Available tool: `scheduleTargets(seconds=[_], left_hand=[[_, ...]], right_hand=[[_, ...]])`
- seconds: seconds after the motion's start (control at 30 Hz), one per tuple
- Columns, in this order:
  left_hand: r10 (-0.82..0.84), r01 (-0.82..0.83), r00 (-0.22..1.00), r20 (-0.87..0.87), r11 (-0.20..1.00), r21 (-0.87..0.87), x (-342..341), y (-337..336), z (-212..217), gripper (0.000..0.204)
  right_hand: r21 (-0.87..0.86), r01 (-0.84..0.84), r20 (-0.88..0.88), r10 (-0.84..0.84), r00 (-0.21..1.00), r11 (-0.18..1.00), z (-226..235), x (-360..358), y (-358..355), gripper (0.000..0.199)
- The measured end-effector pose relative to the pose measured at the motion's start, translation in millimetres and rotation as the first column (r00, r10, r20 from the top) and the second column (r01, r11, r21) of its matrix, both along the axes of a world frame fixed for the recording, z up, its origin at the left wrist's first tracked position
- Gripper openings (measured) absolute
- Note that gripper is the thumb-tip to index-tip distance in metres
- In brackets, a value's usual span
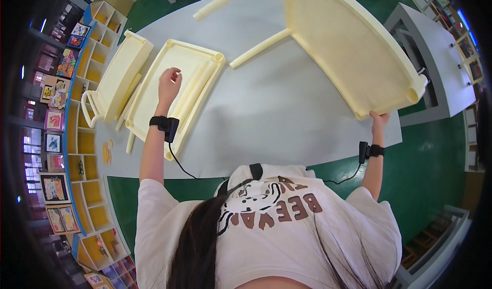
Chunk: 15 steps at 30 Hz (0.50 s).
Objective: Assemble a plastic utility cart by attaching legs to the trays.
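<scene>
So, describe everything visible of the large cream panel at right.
The large cream panel is broad and flat, plastic-looking, with a raised rim. One round leg joins its far lower corner; another beyond runs out of frame. A near corner shows a round socket without a leg. It appears tipped on its side over the grey table, with the right hand gripping its near edge.

A: Do you see any words?
B: Yes, there are big brown letters (297, 207) on the white shirt (353, 232), by a black line drawing (252, 196).
A: Are they in a straight line?
B: No, they bend around the drawing.
A: What about the pictures (54, 189) on the left?
B: Too small to tell if they have words.
</scene>
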State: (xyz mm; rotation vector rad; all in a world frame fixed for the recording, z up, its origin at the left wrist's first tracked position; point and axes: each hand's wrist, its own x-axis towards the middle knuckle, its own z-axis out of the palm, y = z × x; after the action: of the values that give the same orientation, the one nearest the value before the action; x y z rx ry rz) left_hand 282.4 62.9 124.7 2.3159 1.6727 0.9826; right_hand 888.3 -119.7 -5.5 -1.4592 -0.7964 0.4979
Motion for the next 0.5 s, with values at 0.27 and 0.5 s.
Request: scheduleTargets(seconds=[0.27,0.5], left_hand=[[-0.051,0.000,0.992,0.114,0.913,0.409,97.3,-17.1,95.3,0.014],[0.091,0.120,0.925,-0.370,0.853,0.508,172.3,-7.9,100.7,0.047]], right_hand=[[-0.194,-0.011,0.050,0.021,0.999,0.981,2.8,17.4,-54.4,0.051],[-0.288,0.051,-0.063,-0.072,0.995,0.956,15.8,14.4,-99.5,0.051]])
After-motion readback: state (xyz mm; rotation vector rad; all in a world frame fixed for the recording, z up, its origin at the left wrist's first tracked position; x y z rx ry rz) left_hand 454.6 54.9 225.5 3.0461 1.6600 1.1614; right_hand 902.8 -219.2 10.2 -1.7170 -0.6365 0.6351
